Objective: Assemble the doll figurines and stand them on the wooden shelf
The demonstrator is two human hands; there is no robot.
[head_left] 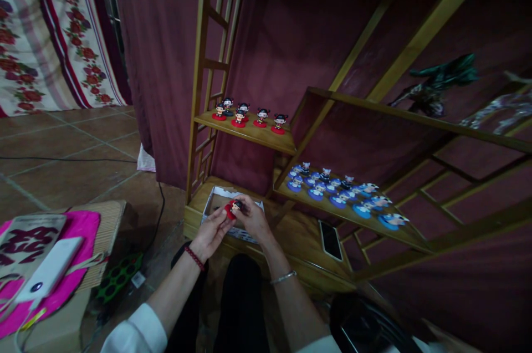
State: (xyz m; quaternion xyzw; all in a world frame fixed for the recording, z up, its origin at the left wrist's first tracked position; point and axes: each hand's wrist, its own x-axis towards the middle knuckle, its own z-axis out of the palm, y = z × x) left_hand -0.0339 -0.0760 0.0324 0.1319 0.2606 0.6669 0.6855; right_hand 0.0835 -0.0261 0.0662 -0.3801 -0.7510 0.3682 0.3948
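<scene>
Between my two hands is a small figurine (236, 206) with a black-haired head and a red base. My left hand (213, 231) grips it by the base, and my right hand (252, 217) has its fingers closed at the head. Both hands are over an open cardboard box (216, 198) with a pale rim, standing on the low wooden shelf; my hands hide part of its inside. Similar figurines (261, 116) on red bases stand on the small upper shelf (266, 138). Several figurines (318, 191) on blue and purple bases stand in rows on the shelf to the right.
A phone (331, 239) lies on the low shelf at right. Wooden posts (199, 65) and slanted bars frame the unit. At left, a white power bank (52, 270) with a cable lies on a pink bag (89, 231) on cardboard. A black cable (160, 220) crosses the floor.
</scene>
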